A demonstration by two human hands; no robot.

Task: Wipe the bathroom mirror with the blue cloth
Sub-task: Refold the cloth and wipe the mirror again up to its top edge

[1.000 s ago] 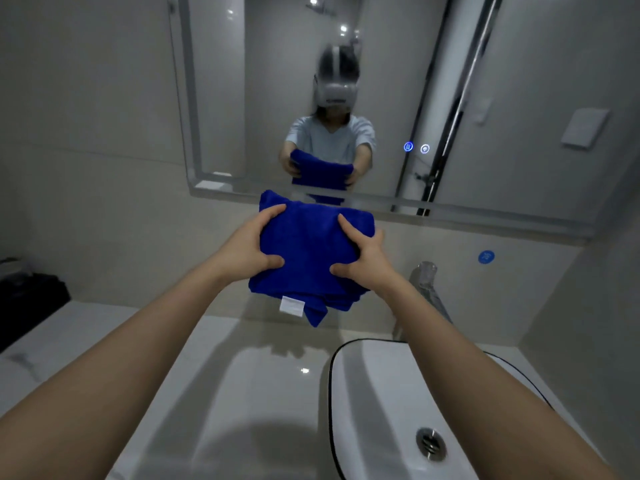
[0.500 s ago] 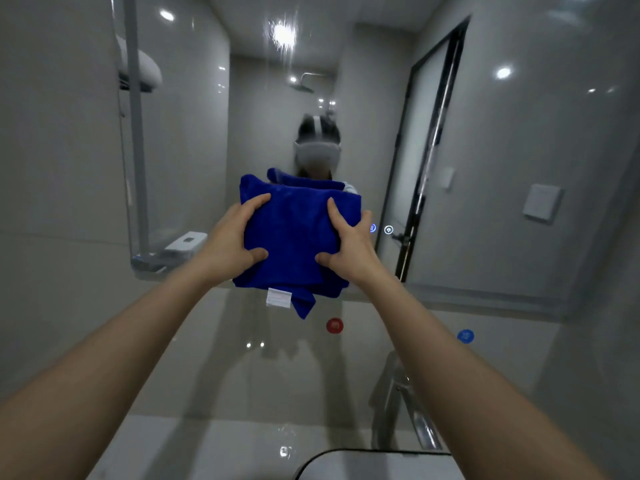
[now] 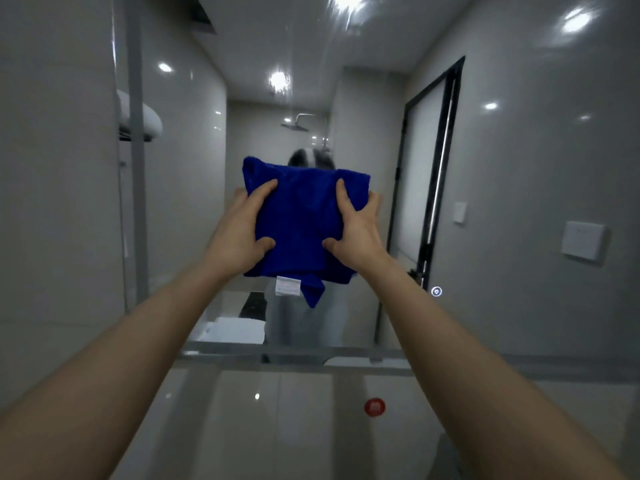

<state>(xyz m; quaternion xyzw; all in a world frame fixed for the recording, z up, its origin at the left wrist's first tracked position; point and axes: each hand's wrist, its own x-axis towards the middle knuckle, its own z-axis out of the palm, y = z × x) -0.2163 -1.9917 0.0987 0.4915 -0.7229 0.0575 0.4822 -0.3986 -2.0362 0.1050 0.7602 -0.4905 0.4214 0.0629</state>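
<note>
Now raised off sink level: cloth point(image 3: 304, 223) up against the mirror point(image 3: 519, 168), left hand point(image 3: 242, 230) and right hand point(image 3: 356, 230) clamped on its sides, thumbs underneath. Wiping can start.

The glossy tiled wall point(image 3: 242, 427) is shown as the carrying surface. A frameless-looking mirror point(image 3: 519, 168) is mounted on it, filling the field from 9 to 3 o'clock, and is closed below by a grey lower edge strip point(image 3: 485, 363). A lit round touch button point(image 3: 436, 291) is seen on the glass at 4 o'clock. A red round sticker point(image 3: 374, 407) is fixed to the tile at 5 o'clock. The blue cloth point(image 3: 301, 223) is held at the glass centre; contact cannot be determined.
</note>
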